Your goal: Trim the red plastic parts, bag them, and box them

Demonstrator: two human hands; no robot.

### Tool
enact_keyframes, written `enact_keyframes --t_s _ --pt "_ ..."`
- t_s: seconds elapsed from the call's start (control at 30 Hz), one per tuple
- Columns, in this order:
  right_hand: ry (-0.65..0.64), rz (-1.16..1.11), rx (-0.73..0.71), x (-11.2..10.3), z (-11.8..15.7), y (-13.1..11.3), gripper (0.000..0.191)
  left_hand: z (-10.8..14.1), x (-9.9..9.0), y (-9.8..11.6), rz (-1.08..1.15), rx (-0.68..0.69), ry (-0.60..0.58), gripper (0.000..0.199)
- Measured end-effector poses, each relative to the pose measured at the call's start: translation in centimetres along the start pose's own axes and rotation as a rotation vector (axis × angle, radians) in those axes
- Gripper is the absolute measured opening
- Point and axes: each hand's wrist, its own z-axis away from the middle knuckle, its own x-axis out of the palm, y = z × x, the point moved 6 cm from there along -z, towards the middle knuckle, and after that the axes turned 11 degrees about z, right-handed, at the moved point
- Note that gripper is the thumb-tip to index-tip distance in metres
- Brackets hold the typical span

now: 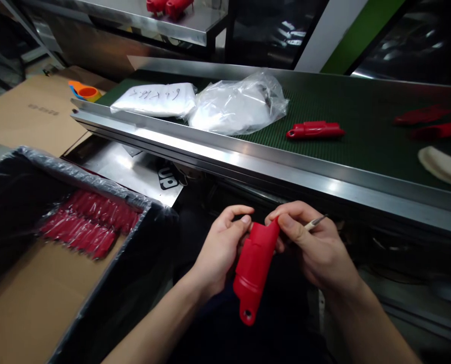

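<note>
A red plastic part (253, 265) is held between my two hands, in front of the conveyor's near edge. It slants, with a small round hole at its lower end. My left hand (223, 242) grips its upper left side, the fingers partly behind it. The thumb and index finger of my right hand (314, 242) pinch its upper right corner. A thin pale tool with a dark pointed tip (316, 222) sticks out from between the fingers of my right hand.
A green conveyor (361, 146) with a metal rim carries another red part (316, 130), clear plastic bags (236, 106), a white packet (155, 99) and a whitish curved piece (443, 166). At left, a box lined with black plastic (134, 273) holds several wrapped red parts (89, 222). An orange tape roll (88, 93) lies on cardboard.
</note>
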Motion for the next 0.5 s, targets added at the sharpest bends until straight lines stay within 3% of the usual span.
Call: enact_keyframes --t_s 0.17,0.33,0.43,0.5 --pt "0.039 -0.1 0.071 -1.0 -0.9 0.1 0.02 -0.4 -1.7 1.6 -0.016 0.167 0.063 0.029" --pt "0.002 -0.078 0.062 -0.9 -1.9 0.7 0.021 1.0 -0.1 1.9 -0.213 0.133 -0.138 0.039" --pt "0.023 0.103 0.012 -0.8 -2.0 -0.1 0.019 1.5 0.9 1.6 -0.43 0.158 -0.163 0.054" --pt "0.027 0.305 -0.056 -0.8 -1.9 -1.4 0.018 1.5 1.4 1.6 -0.458 0.184 -0.146 0.048"
